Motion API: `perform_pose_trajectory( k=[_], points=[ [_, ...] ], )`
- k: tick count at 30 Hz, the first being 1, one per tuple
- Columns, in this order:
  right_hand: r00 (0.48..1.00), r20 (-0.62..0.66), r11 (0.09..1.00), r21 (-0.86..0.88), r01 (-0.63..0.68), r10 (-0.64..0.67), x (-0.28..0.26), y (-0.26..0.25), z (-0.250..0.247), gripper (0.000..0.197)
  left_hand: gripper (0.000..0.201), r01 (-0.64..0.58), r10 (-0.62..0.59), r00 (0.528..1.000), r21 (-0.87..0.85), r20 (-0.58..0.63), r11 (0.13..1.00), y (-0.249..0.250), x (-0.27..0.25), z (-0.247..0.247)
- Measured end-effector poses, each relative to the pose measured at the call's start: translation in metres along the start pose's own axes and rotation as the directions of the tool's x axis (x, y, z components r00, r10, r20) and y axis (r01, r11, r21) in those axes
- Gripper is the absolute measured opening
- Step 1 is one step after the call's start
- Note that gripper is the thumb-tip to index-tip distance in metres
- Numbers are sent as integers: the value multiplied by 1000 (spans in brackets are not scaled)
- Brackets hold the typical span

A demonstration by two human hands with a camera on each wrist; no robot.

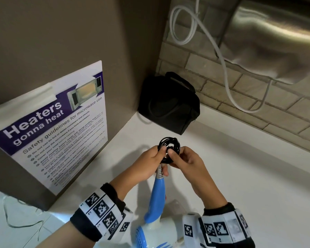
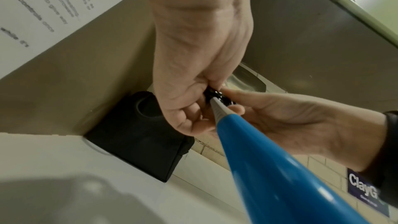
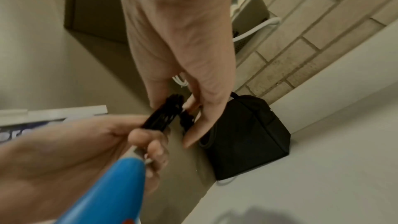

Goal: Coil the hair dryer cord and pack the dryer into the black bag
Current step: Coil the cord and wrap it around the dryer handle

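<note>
The blue-and-white hair dryer [image 1: 155, 208] is seen nearest, its handle pointing away toward the black bag [image 1: 168, 104]. Just beyond the handle's end, the coiled black cord [image 1: 169, 146] is held between both hands. It is gripped by the left hand [image 1: 153, 162], fingers curled round the coil and the grey cord sleeve. It is pinched by the right hand [image 1: 184, 159] between thumb and fingertips. Farther off, the black bag stands on the white counter [image 1: 240, 176], in the corner.

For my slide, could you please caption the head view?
Both hands, left and right, grip the coiled black cord above the blue dryer; black bag waits behind.
</note>
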State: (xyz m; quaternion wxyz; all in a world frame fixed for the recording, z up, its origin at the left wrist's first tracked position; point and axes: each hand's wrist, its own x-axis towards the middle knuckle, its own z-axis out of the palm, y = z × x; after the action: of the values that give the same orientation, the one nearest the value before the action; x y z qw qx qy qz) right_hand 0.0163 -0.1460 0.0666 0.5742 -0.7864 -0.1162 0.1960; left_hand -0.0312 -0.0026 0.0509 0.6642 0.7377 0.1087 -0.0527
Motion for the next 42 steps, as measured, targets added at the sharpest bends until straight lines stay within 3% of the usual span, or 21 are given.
perform_pose_trajectory(
  k=[2,4,6,10,13,17,21,24,31,35,39,42],
  points=[
    [998,-48,998,-51,26,-28,0,1,4,49,35,-4,5,1000,7,-9,1000,1,-1,3],
    [997,-58,998,-41,51,-53,1,-1,6,30,35,-34,35,998,10,-56,999,0,-2,4],
    [998,-33,999,-15,47,-48,0,-2,7,28,31,-77,77,989,4,-123,997,-1,-2,6],
    [998,-48,998,-43,39,-41,-3,-6,9,8,27,-146,180,943,141,-279,979,-9,3,11],
    [996,-86,999,-22,38,-40,-5,-5,10,7,25,-166,223,925,199,-307,966,-12,5,12],
    [986,-146,997,7,76,-74,-8,-5,14,7,21,-196,211,923,79,-321,977,-15,4,12],
    [984,-132,992,32,124,-119,-9,-5,13,16,6,-218,221,904,49,-367,975,-15,3,11],
    [986,-113,990,49,128,-122,-8,-5,12,16,11,-227,231,906,51,-356,972,-14,3,11],
    [990,-110,992,84,97,-88,-3,-1,10,11,21,-296,406,853,339,-326,893,-14,3,16],
    [993,-89,991,100,89,-80,-3,-1,10,13,20,-300,442,837,407,-322,863,-14,3,17],
    [991,-63,985,116,126,-119,-6,-1,13,29,18,-325,441,816,333,-374,885,-14,2,17],
    [990,-48,988,63,138,-135,-7,0,12,23,14,-324,401,831,251,-386,912,-15,1,18]
  ],
)
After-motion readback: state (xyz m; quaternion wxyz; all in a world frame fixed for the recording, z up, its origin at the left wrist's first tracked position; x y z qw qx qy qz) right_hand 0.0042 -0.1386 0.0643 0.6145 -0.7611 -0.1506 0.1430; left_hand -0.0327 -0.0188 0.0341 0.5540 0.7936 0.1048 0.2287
